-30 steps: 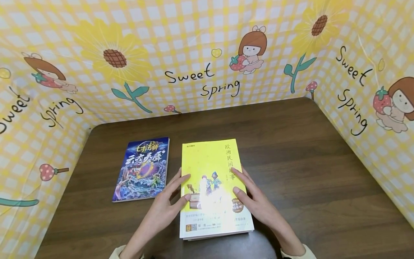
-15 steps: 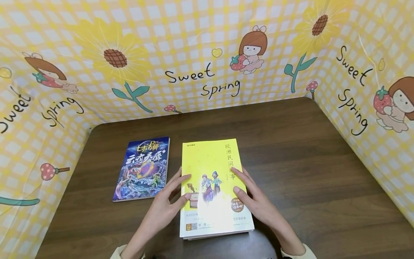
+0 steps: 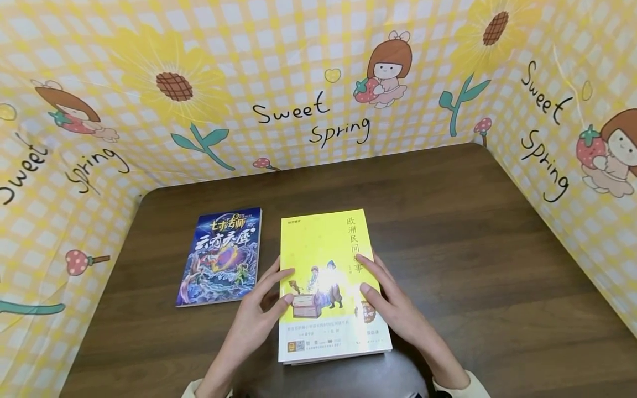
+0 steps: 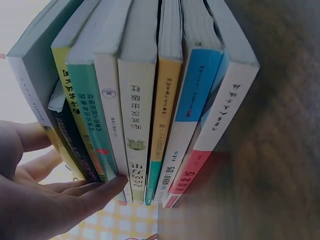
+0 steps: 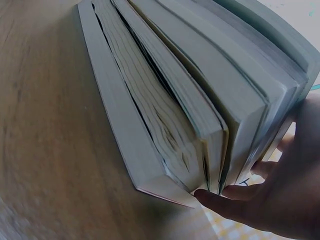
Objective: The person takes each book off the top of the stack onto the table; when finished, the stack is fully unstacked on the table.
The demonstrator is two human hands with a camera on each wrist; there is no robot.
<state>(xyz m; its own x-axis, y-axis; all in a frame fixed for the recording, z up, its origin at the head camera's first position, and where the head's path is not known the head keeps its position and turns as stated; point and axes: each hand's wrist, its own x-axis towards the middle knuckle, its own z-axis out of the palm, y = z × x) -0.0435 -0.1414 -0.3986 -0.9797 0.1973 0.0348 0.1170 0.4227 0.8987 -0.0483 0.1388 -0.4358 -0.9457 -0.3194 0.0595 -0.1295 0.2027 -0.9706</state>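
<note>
A tall stack of paperback books [image 4: 137, 75] stands on the table, topped by a yellow book [image 3: 320, 237] with two cartoon figures on its cover. My left hand [image 3: 254, 318] grips the stack's left side, thumb and a finger over the cover's edge; in the left wrist view other fingers [image 4: 95, 197] lie along the spines. From the right, my right hand [image 3: 398, 309] holds the opposite side. Its fingers [image 5: 220, 202] reach down the page edges in the right wrist view. The lower books are hidden in the head view.
A single blue fantasy book [image 3: 219, 260] lies flat to the left of the stack. Around the dark wooden table [image 3: 473, 249] hangs a yellow checked cloth [image 3: 283, 55] with sunflowers and "Sweet Spring" lettering, at the back and both sides.
The head view has tilted slightly, so table and books sit a little higher in it and the glare on the cover has shifted. Both hands keep their places on the stack.
</note>
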